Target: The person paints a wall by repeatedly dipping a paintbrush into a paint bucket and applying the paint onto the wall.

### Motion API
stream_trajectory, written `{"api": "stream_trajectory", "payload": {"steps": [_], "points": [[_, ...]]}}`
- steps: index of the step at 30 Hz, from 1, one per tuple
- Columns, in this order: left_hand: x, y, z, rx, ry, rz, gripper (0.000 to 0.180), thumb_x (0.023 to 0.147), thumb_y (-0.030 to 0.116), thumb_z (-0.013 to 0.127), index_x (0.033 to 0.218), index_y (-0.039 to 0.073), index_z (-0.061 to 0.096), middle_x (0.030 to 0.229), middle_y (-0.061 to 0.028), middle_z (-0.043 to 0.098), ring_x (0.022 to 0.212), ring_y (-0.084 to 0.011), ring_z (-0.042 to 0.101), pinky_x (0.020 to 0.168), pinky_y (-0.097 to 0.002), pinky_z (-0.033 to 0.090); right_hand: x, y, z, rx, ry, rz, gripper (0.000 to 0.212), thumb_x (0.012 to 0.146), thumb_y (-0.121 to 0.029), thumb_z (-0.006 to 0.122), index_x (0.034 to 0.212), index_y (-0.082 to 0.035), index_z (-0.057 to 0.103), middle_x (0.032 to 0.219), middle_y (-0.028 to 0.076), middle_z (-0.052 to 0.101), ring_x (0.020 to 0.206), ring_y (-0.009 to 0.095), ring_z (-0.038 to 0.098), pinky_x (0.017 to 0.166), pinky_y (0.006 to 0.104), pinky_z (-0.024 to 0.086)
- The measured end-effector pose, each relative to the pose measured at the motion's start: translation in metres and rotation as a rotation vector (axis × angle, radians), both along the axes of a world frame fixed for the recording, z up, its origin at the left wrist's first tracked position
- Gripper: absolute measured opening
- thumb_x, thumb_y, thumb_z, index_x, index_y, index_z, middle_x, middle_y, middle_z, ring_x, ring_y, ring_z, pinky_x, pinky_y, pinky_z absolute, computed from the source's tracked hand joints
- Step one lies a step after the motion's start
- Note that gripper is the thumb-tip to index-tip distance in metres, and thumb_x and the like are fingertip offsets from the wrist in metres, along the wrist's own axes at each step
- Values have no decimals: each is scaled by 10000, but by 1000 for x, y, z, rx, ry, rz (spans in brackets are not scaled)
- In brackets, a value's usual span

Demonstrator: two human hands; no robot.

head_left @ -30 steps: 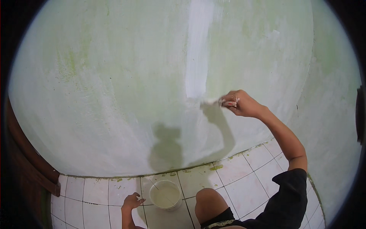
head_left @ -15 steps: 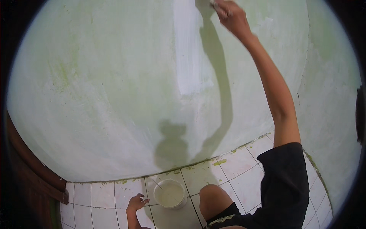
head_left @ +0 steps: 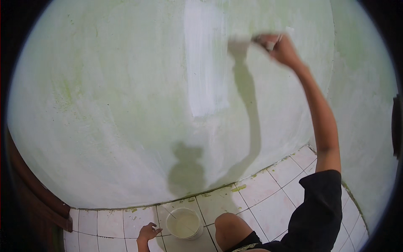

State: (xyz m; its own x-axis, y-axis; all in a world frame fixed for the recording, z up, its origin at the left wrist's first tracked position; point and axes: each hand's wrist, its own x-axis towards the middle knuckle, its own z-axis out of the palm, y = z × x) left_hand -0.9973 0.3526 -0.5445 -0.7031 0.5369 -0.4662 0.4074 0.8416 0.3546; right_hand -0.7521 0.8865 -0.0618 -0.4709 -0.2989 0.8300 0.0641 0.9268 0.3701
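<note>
Gripping a paintbrush (head_left: 256,38), the right hand (head_left: 280,46) is raised and blurred before the pale green wall (head_left: 126,75), its fingers closed around the handle; whether the bristles touch the surface cannot be told. The brush is to the right of a vertical strip of white paint (head_left: 205,63), whose lower end stops partway down the wall. Low in view, the left hand (head_left: 149,232) has its fingers loosely bent and apart, just left of a white bucket (head_left: 199,232) of pale liquid. The bucket stands on white floor tiles (head_left: 264,189), left of a bare knee (head_left: 231,229)
</note>
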Motion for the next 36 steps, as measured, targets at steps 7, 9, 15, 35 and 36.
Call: {"api": "stream_trajectory", "payload": {"steps": [7, 9, 15, 35, 36], "points": [[-8, 11, 0, 1, 45, -28, 595, 690, 501, 626, 1049, 35, 542, 931, -148, 627, 889, -285, 598, 784, -343, 462, -6, 43, 54, -37, 430, -175, 183, 727, -33, 595, 909, -44, 617, 896, 116, 630, 769, 235, 612, 662, 275, 470], [-4, 5, 4, 23, 42, 30, 585, 685, 496, 633, 1036, 36, 544, 921, -143, 630, 884, -286, 600, 775, -346, 465, -6, 44, -16, -98, 306, -115, 235, 707, -45, 611, 940, -77, 622, 910, 132, 619, 776, 283, 596, 657, 316, 475], [-3, 5, -1, -30, 71, 13, 579, 694, 484, 636, 1037, 26, 550, 883, -145, 639, 877, -276, 606, 784, -328, 471, 36, 20, -54, -373, -504, 24, 146, 650, -4, 633, 795, -16, 624, 806, 126, 626, 739, 252, 598, 657, 310, 469], [7, -1, 10, -53, 61, 37, 579, 703, 479, 633, 1055, 29, 540, 904, -139, 637, 892, -273, 599, 798, -343, 461, 36, 9, -52, -511, -419, 55, 153, 659, 64, 562, 781, -1, 627, 787, 126, 624, 675, 231, 579, 623, 271, 454], [4, 1, 5, -58, 78, 11, 586, 704, 487, 626, 1059, 29, 537, 902, -139, 637, 890, -275, 600, 795, -342, 462, 32, 14, -38, -433, -432, 57, 69, 685, 64, 564, 740, 30, 591, 745, 102, 616, 662, 169, 554, 617, 259, 451]]}}
